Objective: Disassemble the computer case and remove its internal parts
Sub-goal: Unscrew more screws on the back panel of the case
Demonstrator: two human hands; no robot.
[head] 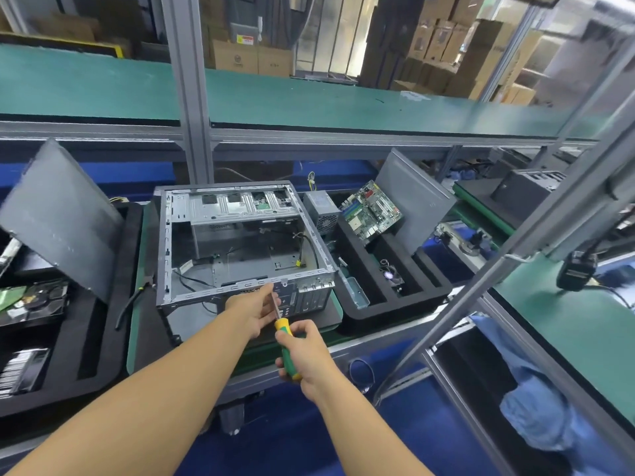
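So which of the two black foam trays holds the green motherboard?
The black foam tray right of the open grey metal computer case: the green motherboard leans at its far end. The left black foam tray holds a hard drive instead.

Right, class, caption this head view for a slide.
Right hand holds a green-and-yellow screwdriver to the open computer case; left hand steadies the shaft.
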